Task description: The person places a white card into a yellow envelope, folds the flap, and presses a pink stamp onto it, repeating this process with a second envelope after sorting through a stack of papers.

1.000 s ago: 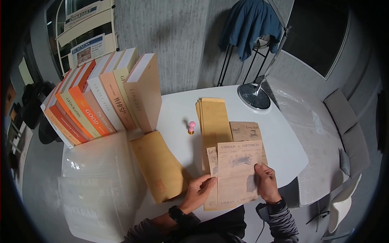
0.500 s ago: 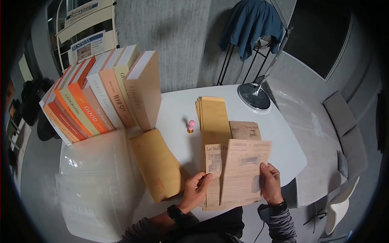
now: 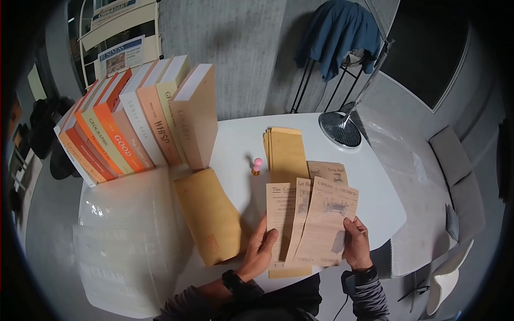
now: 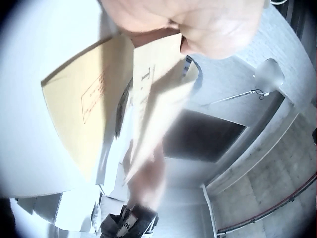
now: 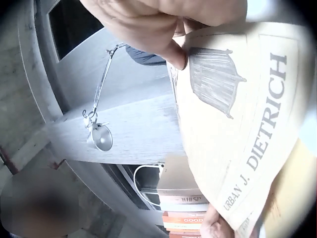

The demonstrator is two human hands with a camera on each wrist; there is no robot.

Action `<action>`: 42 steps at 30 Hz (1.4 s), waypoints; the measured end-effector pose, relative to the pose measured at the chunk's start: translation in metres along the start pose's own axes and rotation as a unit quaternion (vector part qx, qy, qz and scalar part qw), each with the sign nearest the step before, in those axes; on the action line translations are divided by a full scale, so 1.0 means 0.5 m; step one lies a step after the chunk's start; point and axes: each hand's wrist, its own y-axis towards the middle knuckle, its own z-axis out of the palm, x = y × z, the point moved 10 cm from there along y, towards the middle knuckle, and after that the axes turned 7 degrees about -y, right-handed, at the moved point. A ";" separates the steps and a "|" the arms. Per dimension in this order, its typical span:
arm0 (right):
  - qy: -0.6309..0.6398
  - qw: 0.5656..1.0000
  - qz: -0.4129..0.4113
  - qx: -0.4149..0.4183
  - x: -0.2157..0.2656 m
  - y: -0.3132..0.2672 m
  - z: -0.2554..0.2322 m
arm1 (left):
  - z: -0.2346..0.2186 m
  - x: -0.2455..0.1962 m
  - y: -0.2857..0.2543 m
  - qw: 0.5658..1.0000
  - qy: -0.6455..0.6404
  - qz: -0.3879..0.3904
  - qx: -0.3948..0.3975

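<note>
Three printed sheets are fanned out between my hands in the head view. My left hand (image 3: pixel 258 252) pinches the left one, a sheet headed "The Corne..." (image 3: pixel 278 227), thumb in front and fingers behind. Over toward the right, my right hand (image 3: pixel 357 246) holds the front sheet, headed "Urban J. Dietrich" (image 3: pixel 327 227), by its right edge; the right wrist view shows the thumb on its face. Partly covered between these two is a sheet headed "Let Hu..." (image 3: pixel 302 199). Behind them on the table lies a brown printed sheet marked "Ervin Huff" (image 3: pixel 327 170).
Yellow-brown envelopes (image 3: pixel 288 152) lie stacked beyond the sheets, and another envelope (image 3: pixel 209 214) is left of my left hand. A pink-handled stamp (image 3: pixel 257 165) stands on the white table (image 3: pixel 235 139). Upright books (image 3: pixel 198 117) line the left; a lamp base (image 3: pixel 341 130) is back right.
The "The Corne..." sheet has come into view at the left. The "Let Hu..." sheet has shifted right against the front sheet, whose angle has changed. My left fingers have straightened somewhat.
</note>
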 end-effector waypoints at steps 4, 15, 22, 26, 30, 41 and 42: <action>0.001 1.000 -0.005 -0.003 -0.012 0.000 0.000 | 0.012 0.013 -0.007 0.997 0.004 -0.067 0.044; -0.031 0.997 0.031 0.058 -0.044 -0.017 0.084 | 0.038 0.015 -0.016 0.993 0.028 -0.073 0.086; -0.046 0.990 0.080 0.103 -0.055 -0.026 0.098 | 0.020 0.029 -0.012 0.996 -0.005 -0.059 0.061; -0.020 0.992 0.079 0.100 -0.061 -0.028 0.089 | 0.012 0.021 -0.007 0.997 -0.029 -0.062 0.036; -0.027 0.991 0.083 0.105 -0.061 -0.027 0.081 | 0.010 0.025 -0.008 0.995 -0.043 -0.076 0.041; -0.219 0.952 -0.143 0.161 0.014 -0.040 0.102 | 0.026 0.039 -0.010 0.942 -0.281 -0.183 0.020; -0.238 0.942 -0.168 0.167 0.019 -0.042 0.106 | 0.026 0.049 -0.014 0.936 -0.289 -0.201 0.012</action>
